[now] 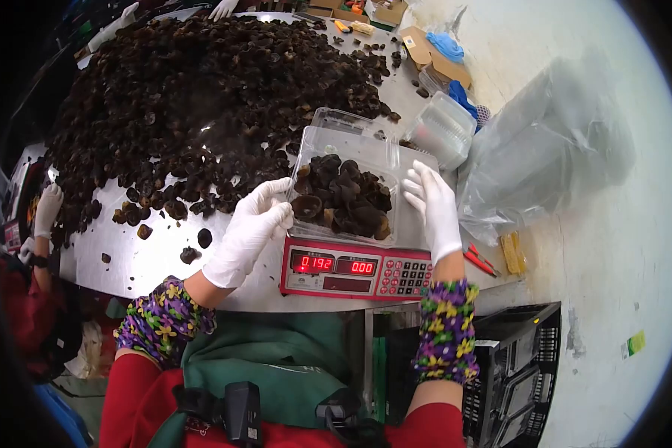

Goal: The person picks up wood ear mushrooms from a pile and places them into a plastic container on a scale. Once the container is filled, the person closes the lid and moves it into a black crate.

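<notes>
A clear plastic box [388, 153] with its lid raised stands on a red digital scale [328, 284], whose display reads 0.192 and 0.00. Dark, curled pieces of what looks like fungus [343, 196] fill the box. At its left edge, my left hand [250, 228], in a white glove, pinches the rim between thumb and fingers. My right hand [434, 205], gloved too, is held just right of the box with its fingers extended and nothing in it. A large heap of the same dark pieces [194, 89] covers the metal table behind and to the left.
Stacked clear boxes [444, 131], a big plastic bag [549, 142], red-handled scissors [481, 261] and a yellow item [512, 252] lie at the right. Black crates [511, 373] stand below. Other people's gloved hands [48, 209] show at the left and top.
</notes>
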Available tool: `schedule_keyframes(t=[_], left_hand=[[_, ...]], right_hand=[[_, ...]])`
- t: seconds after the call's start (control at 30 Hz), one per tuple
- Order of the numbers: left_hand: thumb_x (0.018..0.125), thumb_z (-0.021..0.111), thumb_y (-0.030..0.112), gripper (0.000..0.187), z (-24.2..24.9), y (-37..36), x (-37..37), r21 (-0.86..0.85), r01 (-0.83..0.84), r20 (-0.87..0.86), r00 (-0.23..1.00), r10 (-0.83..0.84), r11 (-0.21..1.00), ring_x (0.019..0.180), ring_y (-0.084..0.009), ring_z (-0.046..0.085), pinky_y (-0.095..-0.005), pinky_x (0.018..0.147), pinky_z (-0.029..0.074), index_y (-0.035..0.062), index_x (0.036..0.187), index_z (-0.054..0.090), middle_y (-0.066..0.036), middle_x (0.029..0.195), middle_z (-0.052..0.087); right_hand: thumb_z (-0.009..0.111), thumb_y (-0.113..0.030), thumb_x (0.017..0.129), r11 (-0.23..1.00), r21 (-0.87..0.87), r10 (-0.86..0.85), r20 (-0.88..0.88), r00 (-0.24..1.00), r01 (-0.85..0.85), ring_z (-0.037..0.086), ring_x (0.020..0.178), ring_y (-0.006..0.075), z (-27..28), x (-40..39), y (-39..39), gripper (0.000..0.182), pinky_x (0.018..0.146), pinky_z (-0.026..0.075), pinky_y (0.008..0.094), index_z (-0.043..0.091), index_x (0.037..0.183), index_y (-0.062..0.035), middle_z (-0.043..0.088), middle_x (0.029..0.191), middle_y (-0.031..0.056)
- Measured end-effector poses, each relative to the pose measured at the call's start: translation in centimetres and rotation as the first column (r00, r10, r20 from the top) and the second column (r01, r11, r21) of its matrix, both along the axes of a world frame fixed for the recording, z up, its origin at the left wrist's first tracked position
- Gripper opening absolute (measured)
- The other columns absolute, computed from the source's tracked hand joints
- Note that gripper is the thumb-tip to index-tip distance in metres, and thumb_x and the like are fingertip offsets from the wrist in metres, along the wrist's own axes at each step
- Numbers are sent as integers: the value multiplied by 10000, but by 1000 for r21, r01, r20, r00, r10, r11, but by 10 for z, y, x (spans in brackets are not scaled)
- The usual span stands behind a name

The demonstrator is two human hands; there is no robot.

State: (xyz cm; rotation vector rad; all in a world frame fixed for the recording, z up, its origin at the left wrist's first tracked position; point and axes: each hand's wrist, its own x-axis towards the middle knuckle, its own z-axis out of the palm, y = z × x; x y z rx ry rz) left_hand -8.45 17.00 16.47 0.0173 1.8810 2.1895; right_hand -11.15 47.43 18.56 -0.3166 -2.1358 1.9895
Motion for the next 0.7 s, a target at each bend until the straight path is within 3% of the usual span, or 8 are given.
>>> schedule_keyframes(t=[0.03,0.1,0.23,0.3,0.37,0.57,0.63,0.7], left_hand=[[982,564,75,442,-5,-3,-4,27,6,-7,1000,-5,1000,700,-59,554,-193,617,447,19,1419,530,-3,853,625],[986,574,84,457,-14,-9,-16,35,53,-1,999,-53,998,717,-54,550,-197,637,449,27,1435,514,0,863,618],[980,647,154,578,1,-6,-5,-159,-48,-186,982,17,986,883,-92,581,-246,799,496,58,1506,429,-47,1008,625],[867,797,198,908,5,1,8,-223,-138,-319,946,62,965,1246,-275,514,-380,1091,434,80,1590,260,-189,1401,461],[746,867,297,1042,-12,7,7,-442,-315,-655,753,-62,840,1322,-357,435,-438,1116,381,58,1575,284,-232,1397,446],[734,835,257,954,-18,42,-8,-486,-495,-681,731,43,720,1239,-377,490,-471,1074,403,50,1527,347,-192,1349,529],[786,788,165,788,-23,48,-17,-341,-553,-592,754,284,760,1155,-338,551,-440,1018,448,44,1469,416,-154,1234,605],[890,727,96,572,-35,42,-29,34,-357,-251,901,353,934,1016,-211,619,-346,947,488,81,1414,497,-66,1115,665]], right_hand=[[520,-350,1067,1000,-3,-5,0,1000,5,670,1082,281,-6,-16,6,440,928,548,361,608,1280,25,658,1216,170],[506,-377,1067,850,-527,112,174,978,-3,665,1106,303,-18,-48,22,476,932,550,387,561,1354,-2,645,1233,217],[399,-489,1077,793,-592,279,143,950,-144,625,1097,243,-4,-63,26,542,966,494,415,575,1365,-65,659,1240,140],[364,-500,1085,799,-577,277,100,956,-171,617,1023,233,8,-52,20,574,941,494,395,614,1313,-37,659,1291,99],[390,-491,1080,949,-252,188,-30,982,-190,614,1047,210,21,-30,6,548,953,474,368,649,1282,-52,654,1319,76],[524,-310,1070,866,494,236,-262,936,-80,514,1280,244,30,69,-41,363,1097,388,381,763,1087,-37,632,1318,119],[625,-220,1009,755,656,205,-244,948,6,510,1285,274,15,89,-52,206,1110,372,390,770,1084,-96,626,1321,123],[646,-181,987,810,587,162,-263,951,24,508,1284,271,-4,91,-60,170,1111,363,391,760,1082,-98,624,1327,118]])
